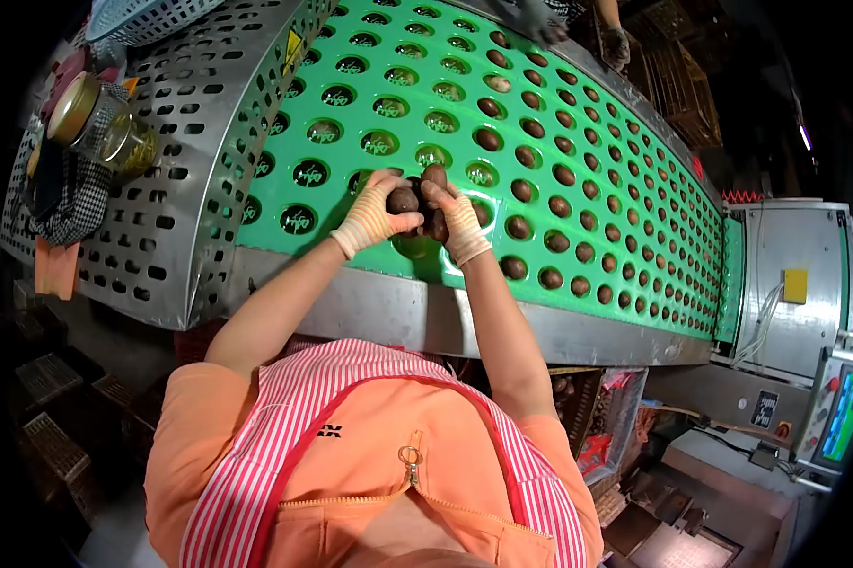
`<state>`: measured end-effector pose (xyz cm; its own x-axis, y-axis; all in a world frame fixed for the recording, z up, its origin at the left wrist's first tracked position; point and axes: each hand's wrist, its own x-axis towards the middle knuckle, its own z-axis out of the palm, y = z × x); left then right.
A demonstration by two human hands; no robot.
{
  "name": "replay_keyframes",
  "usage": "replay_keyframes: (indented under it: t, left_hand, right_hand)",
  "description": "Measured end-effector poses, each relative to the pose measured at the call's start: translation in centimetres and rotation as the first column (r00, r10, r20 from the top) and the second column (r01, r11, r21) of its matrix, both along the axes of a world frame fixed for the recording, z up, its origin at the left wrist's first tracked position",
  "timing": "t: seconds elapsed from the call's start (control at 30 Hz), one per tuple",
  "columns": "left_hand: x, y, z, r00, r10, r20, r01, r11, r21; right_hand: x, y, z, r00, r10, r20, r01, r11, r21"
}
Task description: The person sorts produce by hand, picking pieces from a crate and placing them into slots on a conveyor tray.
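Observation:
My left hand (377, 214), in a striped knit glove, is closed round a dark brown egg-shaped ball (403, 200) over the near edge of the green moulded tray belt (351, 202). Close beside it, my right hand (457, 220) grips another brown ball (435, 175) between thumb and fingers. More dark balls show between the two hands, partly hidden by the fingers. Cups right of my hands mostly hold one brown ball each, such as this ball (518, 226). To the left, the cups show raised lettering at the bottom and hold no balls.
A perforated metal cover (185, 104) borders the belt on the left, carrying a glass jar (105, 125) and a blue basket (147, 19). Another person's gloved hand (540, 24) is across the belt. A metal cabinet (793, 284) and control screen (840, 417) stand at right.

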<state>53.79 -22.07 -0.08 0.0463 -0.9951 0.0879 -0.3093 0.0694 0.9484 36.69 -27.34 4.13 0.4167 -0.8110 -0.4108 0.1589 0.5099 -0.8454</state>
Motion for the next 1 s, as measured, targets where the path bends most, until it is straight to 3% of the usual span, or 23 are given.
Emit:
replay_keyframes:
  t: [0.03,0.07,0.1,0.13,0.17,0.2,0.23,0.3,0.37,0.43,0.5,0.53,0.63,0.67,0.7,0.77,0.8,0.9,0.93,0.97,1.0]
  left_hand:
    - [0.7,-0.5,0.6,0.999,0.042,0.026,-0.041,0.998,-0.043]
    - [1.4,-1.3,1.1,0.992,0.105,-0.064,-0.112,0.985,-0.133]
    - [2.4,-2.8,0.7,0.99,0.132,-0.042,-0.138,0.96,-0.242]
    - [3.3,-4.2,1.7,0.956,0.102,-0.274,-0.09,0.994,0.058]
    - [4.1,-5.3,2.8,0.862,0.138,-0.488,0.036,0.943,0.33]
    - [4.8,-6.1,2.3,0.762,0.176,-0.623,0.123,0.906,0.406]
    - [5.4,-6.5,3.5,0.794,0.213,-0.569,0.114,0.868,0.483]
    - [6.6,-7.9,3.7,0.894,0.118,-0.432,0.111,0.877,0.468]
    - [7.1,-10.0,3.8,0.998,0.068,-0.008,-0.063,0.955,0.291]
    - [6.7,-12.4,4.7,0.912,0.138,0.387,-0.174,0.983,0.06]
    - [6.2,-15.0,6.8,0.839,0.048,0.542,-0.212,0.946,0.244]
    - [6.5,-16.4,5.4,0.74,-0.041,0.671,-0.162,0.958,0.238]
    - [7.3,-17.5,4.0,0.611,-0.244,0.753,0.023,0.957,0.29]
    - [7.6,-17.0,4.1,0.595,-0.26,0.76,0.109,0.964,0.244]
    - [7.8,-16.9,3.5,0.603,-0.277,0.748,0.164,0.961,0.224]
    - [8.2,-16.8,2.4,0.615,-0.31,0.725,0.27,0.947,0.176]
    - [8.1,-16.5,2.6,0.629,-0.29,0.721,0.269,0.952,0.149]
    - [8.4,-16.1,1.7,0.574,-0.208,0.792,0.234,0.969,0.085]
    - [8.4,-15.9,2.0,0.594,-0.217,0.774,0.205,0.972,0.116]
    - [7.8,-15.5,2.3,0.631,-0.141,0.763,0.148,0.987,0.06]
    - [6.9,-15.2,2.7,0.662,-0.062,0.747,0.091,0.996,0.002]
  right_hand:
    - [0.8,-0.9,0.8,0.991,-0.036,-0.127,0.025,0.996,-0.091]
    - [0.8,-2.2,2.2,0.951,-0.014,-0.309,-0.004,0.998,-0.057]
    - [1.5,-3.4,2.3,0.872,-0.09,-0.481,-0.023,0.974,-0.225]
    - [1.5,-4.7,1.5,0.682,-0.173,-0.71,-0.182,0.901,-0.394]
    - [1.2,-6.2,1.0,0.442,-0.308,-0.843,-0.38,0.787,-0.487]
    - [1.1,-7.8,1.7,0.311,-0.162,-0.937,-0.491,0.817,-0.304]
    - [1.0,-8.8,2.0,0.285,-0.163,-0.945,-0.517,0.804,-0.295]
    - [1.0,-11.0,2.0,0.237,-0.173,-0.956,-0.566,0.776,-0.28]
    - [1.8,-13.6,1.7,0.314,-0.252,-0.915,-0.503,0.773,-0.385]
    - [3.2,-15.3,1.0,0.391,-0.226,-0.892,-0.544,0.725,-0.422]
    - [3.4,-16.2,-0.6,0.338,-0.214,-0.917,-0.656,0.645,-0.392]
    - [3.4,-16.2,-0.8,0.311,-0.211,-0.927,-0.707,0.601,-0.374]
    - [1.2,-14.4,0.5,0.492,-0.298,-0.818,-0.592,0.574,-0.565]
    - [-0.1,-14.1,-0.3,0.448,-0.408,-0.795,-0.616,0.504,-0.605]
    - [-1.2,-13.2,-0.2,0.395,-0.38,-0.836,-0.636,0.543,-0.548]
    - [-4.1,-12.4,-3.1,0.326,-0.466,-0.822,-0.808,0.314,-0.498]
    - [-3.8,-12.1,-3.7,0.175,-0.477,-0.861,-0.874,0.328,-0.359]
    - [-4.1,-8.9,-3.4,0.428,-0.618,-0.659,-0.612,0.339,-0.715]
    - [-2.9,-7.6,-1.9,0.43,-0.516,-0.741,-0.618,0.43,-0.658]
    - [-1.7,-6.6,-0.1,0.533,-0.278,-0.799,-0.659,0.456,-0.598]
    - [-0.7,-4.9,-0.1,0.484,-0.252,-0.838,-0.736,0.401,-0.546]
